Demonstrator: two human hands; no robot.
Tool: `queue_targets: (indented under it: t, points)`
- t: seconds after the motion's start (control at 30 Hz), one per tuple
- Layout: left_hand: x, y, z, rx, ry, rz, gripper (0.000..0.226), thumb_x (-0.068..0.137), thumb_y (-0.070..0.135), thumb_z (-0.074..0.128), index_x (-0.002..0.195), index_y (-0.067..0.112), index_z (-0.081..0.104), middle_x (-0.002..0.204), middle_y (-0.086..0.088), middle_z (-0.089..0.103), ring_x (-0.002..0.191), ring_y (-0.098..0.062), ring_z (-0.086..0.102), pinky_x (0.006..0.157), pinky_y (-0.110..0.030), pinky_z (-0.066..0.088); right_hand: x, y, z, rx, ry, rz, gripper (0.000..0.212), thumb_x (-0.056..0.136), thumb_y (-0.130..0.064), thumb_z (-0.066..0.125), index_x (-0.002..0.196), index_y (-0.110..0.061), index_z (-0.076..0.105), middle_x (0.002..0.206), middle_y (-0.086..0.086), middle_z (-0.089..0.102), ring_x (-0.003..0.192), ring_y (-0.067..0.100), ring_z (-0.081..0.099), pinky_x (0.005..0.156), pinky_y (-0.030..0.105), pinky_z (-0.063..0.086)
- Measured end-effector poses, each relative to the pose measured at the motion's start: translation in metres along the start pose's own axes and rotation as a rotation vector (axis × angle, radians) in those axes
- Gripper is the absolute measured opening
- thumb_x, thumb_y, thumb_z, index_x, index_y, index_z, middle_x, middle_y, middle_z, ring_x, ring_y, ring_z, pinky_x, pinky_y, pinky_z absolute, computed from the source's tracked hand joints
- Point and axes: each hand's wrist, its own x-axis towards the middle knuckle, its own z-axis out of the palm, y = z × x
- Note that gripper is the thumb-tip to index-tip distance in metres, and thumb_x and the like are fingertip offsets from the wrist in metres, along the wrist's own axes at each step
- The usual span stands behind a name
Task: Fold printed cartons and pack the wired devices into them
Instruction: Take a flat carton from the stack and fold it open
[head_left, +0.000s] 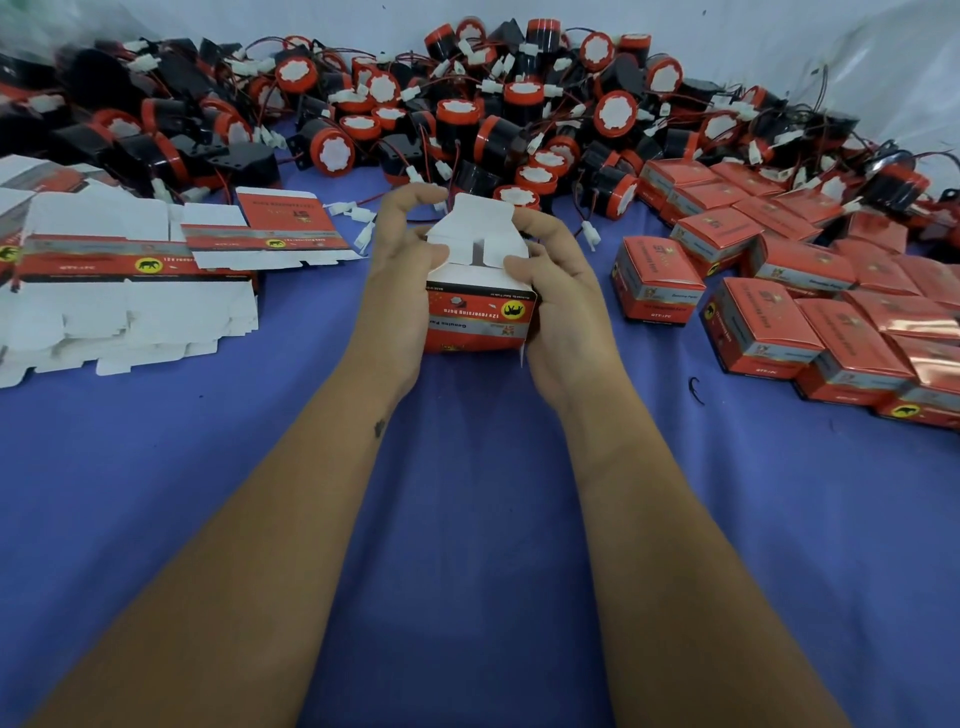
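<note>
Both hands — left (402, 270), right (558, 291) — grip the carton (478, 306) between them, equally near; its open flaps (480, 234) point away, toward the devices (467, 119).

From my seat, the flat cartons (124, 291) run off the left edge and the packed boxes (810, 291) off the right. The device pile (467, 104) blurs at upper left. My hands hide the carton's (478, 306) sides; I can't tell its contents.
</note>
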Motion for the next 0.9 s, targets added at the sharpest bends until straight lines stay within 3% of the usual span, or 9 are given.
queue_targets:
  t: [0.13, 0.23, 0.37, 0.53, 0.77, 0.9]
  points:
    - [0.001, -0.003, -0.001, 0.002, -0.006, -0.01, 0.029, 0.085, 0.008, 0.042, 0.079, 0.028, 0.062, 0.088, 0.004, 0.067, 0.076, -0.011, 0.064, 0.058, -0.026, 0.053, -0.005, 0.002, 0.004, -0.14, 0.078, -0.077, 0.033, 0.091, 0.004, 0.046, 0.082, -0.02, 0.067, 0.095, 0.008, 0.064, 0.078, 0.018, 0.062, 0.058, 0.028, 0.052]
    - [-0.001, -0.005, -0.002, -0.037, -0.021, -0.062, 0.033, 0.09, 0.01, 0.04, 0.07, 0.026, 0.061, 0.089, 0.006, 0.07, 0.077, -0.011, 0.066, 0.058, -0.028, 0.054, -0.007, 0.002, 0.006, -0.172, 0.119, -0.085, 0.031, 0.089, 0.0, 0.045, 0.072, -0.018, 0.064, 0.085, 0.003, 0.062, 0.068, 0.007, 0.061, 0.051, 0.022, 0.049]
    - [0.001, -0.002, -0.003, 0.049, -0.002, -0.084, 0.02, 0.079, 0.019, 0.049, 0.072, 0.031, 0.064, 0.088, 0.007, 0.07, 0.075, -0.01, 0.067, 0.058, -0.029, 0.055, -0.005, -0.002, 0.004, -0.216, 0.102, -0.059, 0.024, 0.089, -0.001, 0.048, 0.084, -0.016, 0.066, 0.087, 0.002, 0.063, 0.066, 0.004, 0.063, 0.054, 0.023, 0.051]
    - [0.002, 0.0, -0.003, 0.021, -0.011, -0.084, 0.027, 0.069, 0.008, 0.051, 0.074, 0.03, 0.066, 0.092, 0.002, 0.07, 0.077, -0.015, 0.066, 0.058, -0.031, 0.055, -0.004, -0.01, 0.0, -0.292, 0.072, 0.003, 0.03, 0.087, 0.007, 0.05, 0.101, -0.017, 0.06, 0.08, 0.0, 0.055, 0.06, 0.003, 0.06, 0.053, 0.023, 0.049]
    - [0.0, 0.0, -0.002, 0.09, -0.019, -0.031, 0.027, 0.069, 0.006, 0.051, 0.08, 0.027, 0.065, 0.094, 0.002, 0.07, 0.078, -0.011, 0.065, 0.059, -0.028, 0.053, -0.006, -0.012, 0.001, -0.441, 0.081, -0.021, 0.035, 0.084, 0.009, 0.051, 0.098, -0.022, 0.059, 0.084, 0.002, 0.057, 0.071, 0.011, 0.056, 0.058, 0.025, 0.05]
    - [-0.002, 0.006, -0.001, 0.028, 0.027, 0.096, 0.025, 0.076, 0.003, 0.049, 0.09, 0.019, 0.062, 0.099, -0.001, 0.068, 0.089, -0.015, 0.064, 0.069, -0.027, 0.054, -0.004, -0.013, 0.003, -0.397, 0.188, -0.036, 0.016, 0.097, -0.014, 0.052, 0.089, -0.023, 0.061, 0.098, -0.001, 0.06, 0.075, -0.002, 0.056, 0.065, 0.017, 0.045]
